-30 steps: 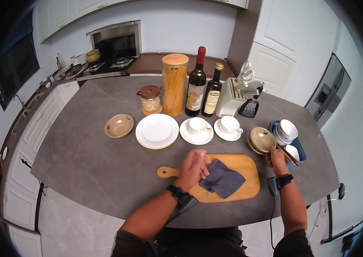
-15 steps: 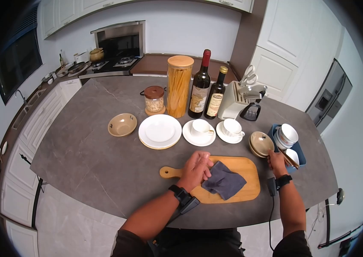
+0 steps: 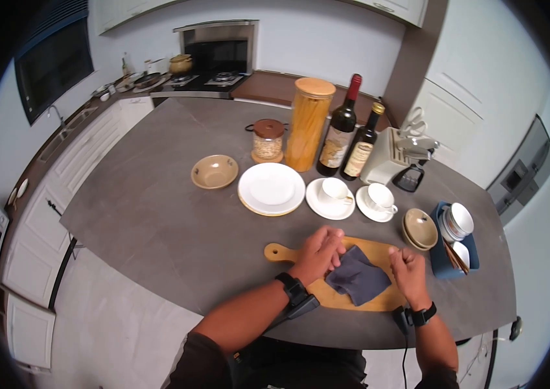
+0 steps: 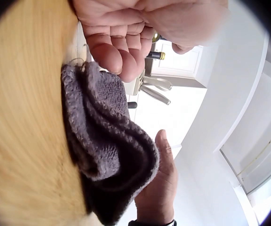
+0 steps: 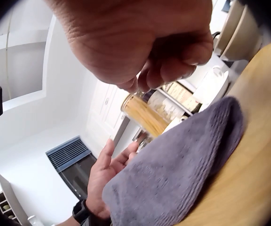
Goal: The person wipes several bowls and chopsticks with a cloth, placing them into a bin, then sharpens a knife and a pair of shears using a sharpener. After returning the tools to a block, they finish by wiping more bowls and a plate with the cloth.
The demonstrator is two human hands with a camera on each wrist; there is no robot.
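Observation:
A crumpled grey cloth (image 3: 358, 275) lies on the wooden cutting board (image 3: 279, 253). Over the board's handle side, my left hand (image 3: 319, 251) hovers just left of the cloth, fingers loosely bent and holding nothing. My right hand (image 3: 408, 272) is above the board's right edge, its fingers loosely curled with nothing between them. In the left wrist view, the cloth (image 4: 102, 127) stands up in folds below the left fingers (image 4: 108, 57). The right wrist view has the cloth (image 5: 173, 165) under the right hand (image 5: 140, 42).
Stacked tan bowls (image 3: 421, 228) and a blue basket (image 3: 444, 262) with white bowls and chopsticks stand at right. Behind are white plates (image 3: 271, 188), two cups on saucers, a tan bowl (image 3: 214, 172), a pasta jar (image 3: 310, 126), two bottles and a knife block (image 3: 384, 155).
My right hand has left the tan bowls and chopsticks and moved left to the cutting board. The left hand keeps its place beside the cloth. The head view has shifted, moving the scene rightward.

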